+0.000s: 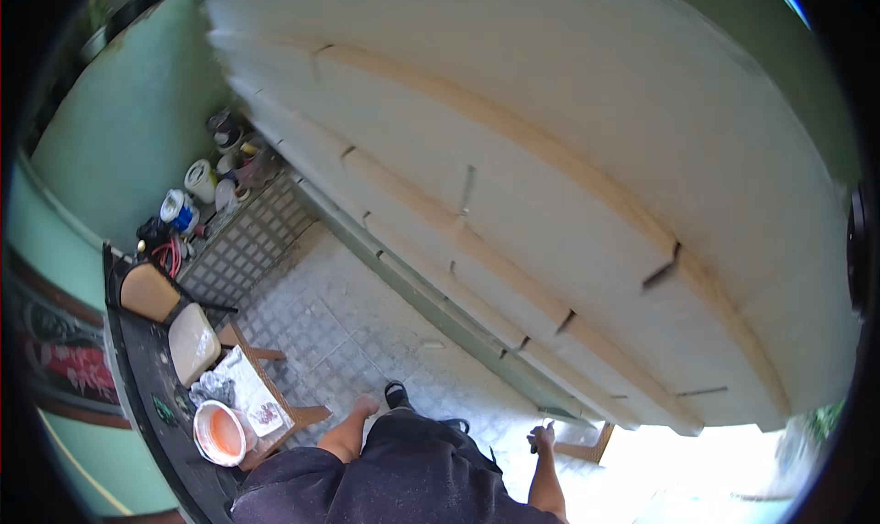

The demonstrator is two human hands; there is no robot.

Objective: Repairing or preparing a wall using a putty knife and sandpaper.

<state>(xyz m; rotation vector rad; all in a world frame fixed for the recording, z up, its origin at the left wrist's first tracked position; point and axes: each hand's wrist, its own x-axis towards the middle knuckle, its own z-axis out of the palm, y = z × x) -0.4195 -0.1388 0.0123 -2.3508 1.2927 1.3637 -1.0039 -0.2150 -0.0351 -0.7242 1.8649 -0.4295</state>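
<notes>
My left hand (366,405) hangs low beside my dark shirt, near a black sandal (397,395). Its fingers are too small and blurred to read, and nothing shows in it. On the other side, my right hand (544,436) is closed around a small dark object whose kind I cannot make out. It is near the foot of the pale wall (587,276), beside a wooden-edged piece (587,446). Wooden-toned horizontal ledges (541,139) with dark gaps run along this wall.
At left a white bucket (240,432) with orange inside stands beside a small table (298,416) bearing white sheets and a grey cloth. Beyond are a chair (194,341), a latticed stand (252,217) and several paint containers (201,181). Grey patterned tiles (339,327) cover the floor.
</notes>
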